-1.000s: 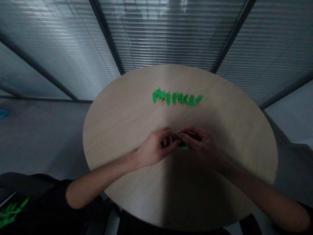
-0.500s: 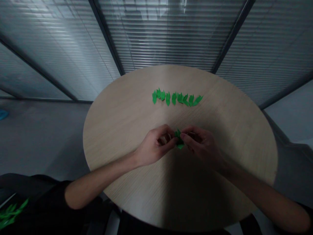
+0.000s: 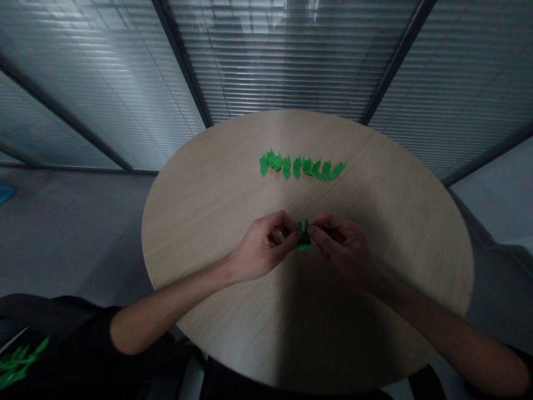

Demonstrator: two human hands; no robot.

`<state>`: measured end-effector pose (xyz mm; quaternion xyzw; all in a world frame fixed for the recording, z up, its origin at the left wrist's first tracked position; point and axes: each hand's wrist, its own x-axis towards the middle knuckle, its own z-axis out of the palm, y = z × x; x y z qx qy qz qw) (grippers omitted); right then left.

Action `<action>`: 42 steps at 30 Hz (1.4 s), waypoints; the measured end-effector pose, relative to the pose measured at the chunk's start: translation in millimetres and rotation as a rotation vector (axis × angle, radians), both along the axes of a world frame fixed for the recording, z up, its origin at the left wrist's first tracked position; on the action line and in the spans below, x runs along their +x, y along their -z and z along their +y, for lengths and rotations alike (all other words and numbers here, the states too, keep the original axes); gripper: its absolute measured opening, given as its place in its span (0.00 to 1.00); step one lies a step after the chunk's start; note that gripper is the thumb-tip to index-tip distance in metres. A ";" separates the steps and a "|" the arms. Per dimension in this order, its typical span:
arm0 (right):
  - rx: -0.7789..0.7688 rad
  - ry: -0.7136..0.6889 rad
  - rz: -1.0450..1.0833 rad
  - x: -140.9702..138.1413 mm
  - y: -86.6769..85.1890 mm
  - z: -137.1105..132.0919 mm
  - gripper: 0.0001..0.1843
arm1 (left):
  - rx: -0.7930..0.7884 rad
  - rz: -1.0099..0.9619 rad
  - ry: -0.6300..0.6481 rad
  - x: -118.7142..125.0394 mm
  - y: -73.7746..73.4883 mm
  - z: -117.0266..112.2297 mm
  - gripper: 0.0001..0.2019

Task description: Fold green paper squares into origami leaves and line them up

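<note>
**Two-Handed Pinch on a Small Green Piece [image 3: 303, 245] at a Round Table [image 3: 195, 216]**

At far left, a blue object [image 3: 5, 193], cut off by the border of the view, lay on the grey floor [image 3: 100, 222], well apart from the table's left edge. In the lower left corner of the view, slender green sprigs [image 3: 23, 358] showed against a dark ground; what bore them could not be made out. Beside them ran my black sleeve [image 3: 83, 339], from which my bare forearm crossed the table's near left edge.

My left hand [image 3: 260, 250] came next, its thumb and forefinger closed on the left side of the green piece, with a gap enclosed by the curled fingers. Beyond it, between the middle of the table and the far edge, a row of green leaf-shaped pieces [image 3: 297, 166] ran from left to right, some overlapping, most with pointed tips toward the far edge.

The green piece itself was held between my two hands, near the middle of the table, two narrow tips pointing toward the far edge; whether it touched the tabletop I could not tell. My right hand [image 3: 350, 247] pinched its right side between thumb and forefinger. My right forearm reached in over the table's near right edge, and a broad shadow spread below the hands toward the near edge.
</note>
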<state>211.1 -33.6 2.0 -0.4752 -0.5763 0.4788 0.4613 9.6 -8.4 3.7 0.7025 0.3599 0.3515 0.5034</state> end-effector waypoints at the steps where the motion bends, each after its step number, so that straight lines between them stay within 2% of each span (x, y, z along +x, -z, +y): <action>1: 0.005 -0.006 0.003 0.2 0.0 0.0 0.13 | 0.011 -0.001 -0.003 -0.1 0.0 0.1 0.11; 12: 0.024 0.001 -0.027 -1.4 -2.8 -2.1 0.13 | 0.058 -0.015 -0.010 -1.5 -0.8 -1.5 0.09; 21: 0.028 -0.027 -0.018 1.6 1.5 -1.3 0.12 | 0.031 -0.009 -0.009 -0.4 -1.0 -1.1 0.10; 29: 0.027 -0.052 0.003 0.5 -2.8 -0.9 0.11 | 0.001 -0.015 -0.003 0.0 -0.5 -0.1 0.11; 34: 0.011 -0.056 -0.021 1.4 1.7 -0.6 0.11 | -0.029 -0.015 -0.018 0.2 -1.2 0.5 0.11; 42: 0.102 -0.073 -0.004 -0.1 -0.7 1.2 0.08 | -0.042 -0.016 -0.007 0.2 -2.4 -0.8 0.11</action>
